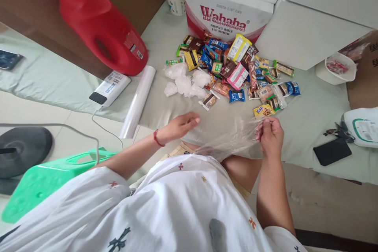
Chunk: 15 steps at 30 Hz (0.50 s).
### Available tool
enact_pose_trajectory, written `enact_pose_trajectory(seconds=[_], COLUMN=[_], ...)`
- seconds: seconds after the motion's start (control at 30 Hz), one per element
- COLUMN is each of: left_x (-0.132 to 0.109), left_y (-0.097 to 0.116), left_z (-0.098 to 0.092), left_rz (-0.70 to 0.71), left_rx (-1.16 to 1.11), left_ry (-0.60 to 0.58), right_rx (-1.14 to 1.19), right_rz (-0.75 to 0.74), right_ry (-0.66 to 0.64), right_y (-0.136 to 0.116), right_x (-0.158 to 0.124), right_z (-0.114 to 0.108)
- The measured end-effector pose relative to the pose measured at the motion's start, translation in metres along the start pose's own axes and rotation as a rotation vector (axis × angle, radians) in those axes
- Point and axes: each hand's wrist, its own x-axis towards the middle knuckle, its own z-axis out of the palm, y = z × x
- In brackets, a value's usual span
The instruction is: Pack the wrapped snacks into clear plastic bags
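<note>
My right hand (270, 136) pinches one edge of a thin sheet of clear plastic film (227, 139), which stretches down to the left across my lap. To the left of the film is my left hand (183, 125), its fingers extended and nothing visible in it. Beyond both hands lies a pile of small wrapped snacks (227, 63) in many colours. Several whitish bundles of thin plastic (184, 80) sit at the pile's left side; what they contain is unclear. A roll of clear film (138, 102) rests farther left, overhanging the table edge.
A Wahaha carton (224, 12) stands behind the snacks. On the left are a red jug (100, 23), a white power bank (110, 88) with a cable and a green stool (50, 181). Rightward are a white tub (335, 71), a black wallet-like item (332, 152) and keys (339, 132).
</note>
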Motion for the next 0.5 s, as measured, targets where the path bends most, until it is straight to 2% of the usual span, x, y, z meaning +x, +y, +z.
enact_pose_trajectory(seconds=[0.03,0.07,0.13,0.17,0.27,0.33,0.43,0.5], left_x=[0.002,0.005,0.017,0.025,0.053,0.071,0.090,0.098], left_y=[0.006,0.013,0.024,0.027,0.027,0.021,0.012,0.006], left_z=[0.008,0.020,0.050,0.064,0.092,0.092,0.078,0.068], left_rz=[0.103,0.198,0.294,0.271,-0.027,-0.111,-0.091,-0.075], left_rx=[0.037,0.044,-0.017,-0.082,-0.366,-0.506,-0.549,-0.511], left_ry=[0.113,0.175,0.164,0.137,-0.015,-0.007,0.225,0.340], right_rx=[-0.003,-0.007,-0.018,-0.023,-0.076,-0.149,-0.237,-0.230], right_rz=[0.012,0.020,0.022,0.018,0.008,0.015,0.079,0.149], right_ry=[-0.050,-0.091,-0.144,-0.151,-0.080,0.009,0.090,0.063], right_y=[-0.003,-0.005,-0.011,-0.012,-0.011,-0.004,0.008,0.012], right_x=[-0.004,-0.008,-0.014,-0.014,-0.003,0.013,0.035,0.042], right_z=[0.008,0.017,0.029,0.032,0.026,0.013,-0.005,-0.011])
